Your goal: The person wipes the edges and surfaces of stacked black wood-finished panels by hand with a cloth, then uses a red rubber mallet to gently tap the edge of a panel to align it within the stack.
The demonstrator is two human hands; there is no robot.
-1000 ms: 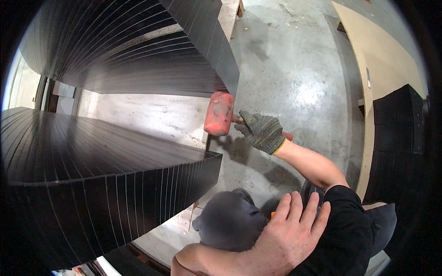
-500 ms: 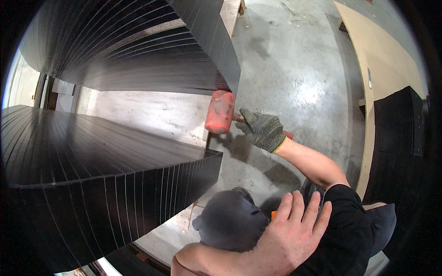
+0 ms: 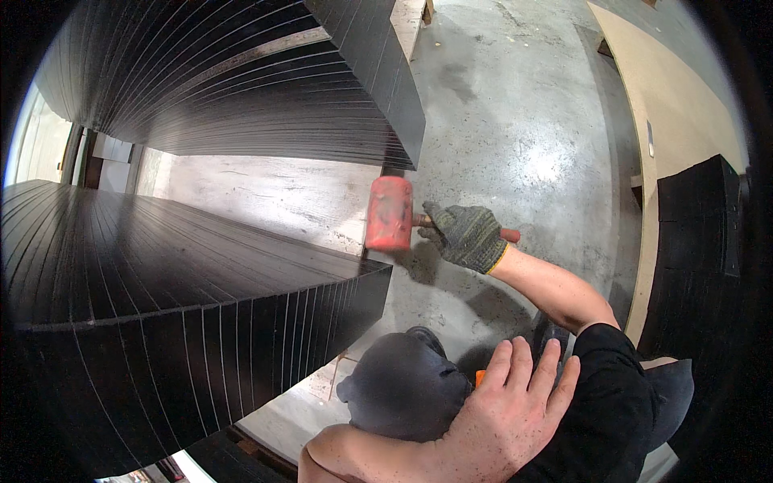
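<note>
A grey-green knit glove covers my right hand (image 3: 469,236), which is wrapped round the handle of a mallet with a red, worn head (image 3: 390,213). The head hangs by the gap between two stacks of black boards, apart from the corner of the far stack (image 3: 374,72). The near stack (image 3: 266,338) lies below and left of the mallet. Bare and holding nothing, my left hand (image 3: 503,406) lies across the front of my body with its fingers spread, close to my right sleeve.
A whitish board surface (image 3: 266,189) shows between the stacks. Grey concrete floor (image 3: 515,121) extends to the right. Beyond it stands a beige panel (image 3: 644,97) with more black boards (image 3: 692,233) beside it. My dark-clothed knee (image 3: 403,386) is close to the near stack.
The mallet has moved nearer to me, away from the far stack's corner, together with my right hand. My left hand has stayed where it was.
</note>
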